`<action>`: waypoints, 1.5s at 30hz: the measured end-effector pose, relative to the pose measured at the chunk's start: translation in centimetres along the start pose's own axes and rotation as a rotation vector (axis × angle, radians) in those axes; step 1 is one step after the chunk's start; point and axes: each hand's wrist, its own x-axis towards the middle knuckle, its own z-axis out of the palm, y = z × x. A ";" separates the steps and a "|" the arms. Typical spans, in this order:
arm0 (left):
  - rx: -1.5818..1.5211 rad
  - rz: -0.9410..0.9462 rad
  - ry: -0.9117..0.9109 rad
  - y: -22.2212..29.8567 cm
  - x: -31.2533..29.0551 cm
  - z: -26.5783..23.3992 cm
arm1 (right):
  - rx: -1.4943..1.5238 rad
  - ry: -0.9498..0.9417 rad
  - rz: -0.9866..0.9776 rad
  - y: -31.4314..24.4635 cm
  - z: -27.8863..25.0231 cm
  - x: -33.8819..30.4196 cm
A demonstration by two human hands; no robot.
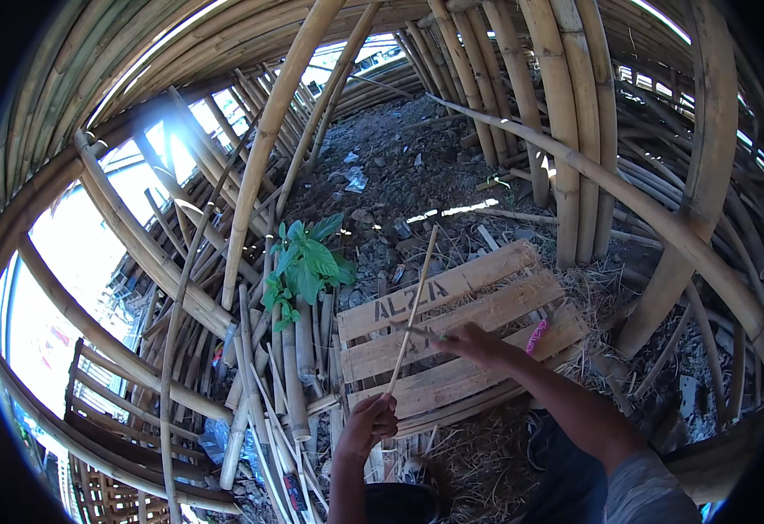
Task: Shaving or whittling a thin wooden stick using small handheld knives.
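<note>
My left hand (371,424) is closed around the lower end of a thin bamboo stick (423,278), which slants up and away over a wooden slatted crate (487,310). My right hand (478,346) grips a knife (412,330) with a dark blade. That blade points left and crosses the stick near its middle; whether the two touch, I cannot tell. Dark stencilled marks and a pink mark show on the crate's pale slats. The crate is in front of me, below both hands.
Thick bamboo poles (273,131) stand at the left, and more uprights (574,131) at the right. A long bent pole (626,188) crosses the right side. A leafy green plant (305,264) grows left of the crate, near cut bamboo lengths (293,384). Rubble (373,157) covers the ground beyond.
</note>
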 end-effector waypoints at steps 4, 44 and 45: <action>0.000 0.016 -0.016 0.2 0.2 0.6 | -0.117 -0.034 -0.336 -2.1 2.6 -0.8; -0.003 -0.089 -0.068 -0.1 0.4 1.1 | -0.231 -0.153 -0.286 -2.5 2.1 -1.0; 0.001 -0.077 -0.079 -0.1 0.3 1.1 | -0.227 -0.150 -0.288 -2.5 1.6 -0.8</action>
